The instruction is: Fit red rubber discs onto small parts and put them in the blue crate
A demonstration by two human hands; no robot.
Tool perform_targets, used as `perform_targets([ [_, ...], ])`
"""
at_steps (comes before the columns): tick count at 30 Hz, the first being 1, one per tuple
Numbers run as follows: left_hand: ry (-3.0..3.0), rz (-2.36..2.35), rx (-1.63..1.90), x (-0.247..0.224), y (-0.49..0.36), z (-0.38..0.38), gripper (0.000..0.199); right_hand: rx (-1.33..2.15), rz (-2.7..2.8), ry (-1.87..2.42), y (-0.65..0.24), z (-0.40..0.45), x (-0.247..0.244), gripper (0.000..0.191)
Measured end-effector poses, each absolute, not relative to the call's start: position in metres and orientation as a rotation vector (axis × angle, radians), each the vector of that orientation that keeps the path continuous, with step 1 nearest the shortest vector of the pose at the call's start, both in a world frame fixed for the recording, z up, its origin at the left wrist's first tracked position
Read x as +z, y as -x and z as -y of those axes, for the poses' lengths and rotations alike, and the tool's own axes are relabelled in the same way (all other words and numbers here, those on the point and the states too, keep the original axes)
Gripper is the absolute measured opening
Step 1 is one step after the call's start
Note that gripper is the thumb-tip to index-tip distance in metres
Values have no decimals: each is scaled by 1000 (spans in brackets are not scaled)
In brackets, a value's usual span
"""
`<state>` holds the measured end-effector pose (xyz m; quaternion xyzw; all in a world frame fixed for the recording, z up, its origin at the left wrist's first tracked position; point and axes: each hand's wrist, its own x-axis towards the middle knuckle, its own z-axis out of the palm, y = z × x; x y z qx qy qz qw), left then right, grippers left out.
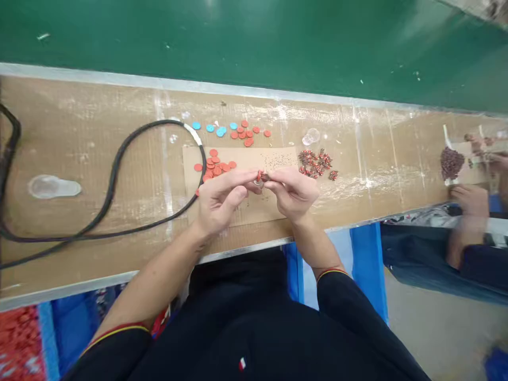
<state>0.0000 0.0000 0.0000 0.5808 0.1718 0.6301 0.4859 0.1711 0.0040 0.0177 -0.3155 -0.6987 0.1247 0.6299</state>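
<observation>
Fig.: I see the left hand (220, 203) and right hand (291, 193) pinching a small red part (260, 176) above the cardboard sheet (242, 157); a slipping pinch could drop it among the red discs (216, 168).

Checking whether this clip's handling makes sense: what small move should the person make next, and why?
Probably the right hand should press the small red part firmly onto whatever the left hand pinches, since both hands' fingertips meet on it above the cardboard sheet, with loose red discs to its left and red-and-metal parts to its right.
</observation>
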Motion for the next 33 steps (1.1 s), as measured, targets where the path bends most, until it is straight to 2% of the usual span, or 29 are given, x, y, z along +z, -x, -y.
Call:
perform_targets([
  [12,-1493,-508,1530,-3,4,-1,30,298,1651,770,-172,-5,13,13],
  [17,-1707,-612,1465,-9,15,-7,32,132,1661,767,-173,-9,11,12],
  [21,-1699,-730,1599,-8,24,-16,38,28,1573,699,-174,-16,15,24],
  [25,-1595,-963,1727,-4,37,-30,37,54,1433,701,-183,-14,27,27],
  [29,-1416,-1249,1873,6,47,-46,41,-91,1304,846,-235,29,30,21],
  [31,-1346,-1249,1921,13,49,-55,42,-228,1145,1022,-283,71,18,15],
  [33,-1307,-1303,1955,20,55,-63,44,-352,843,1236,-335,124,-4,23],
])
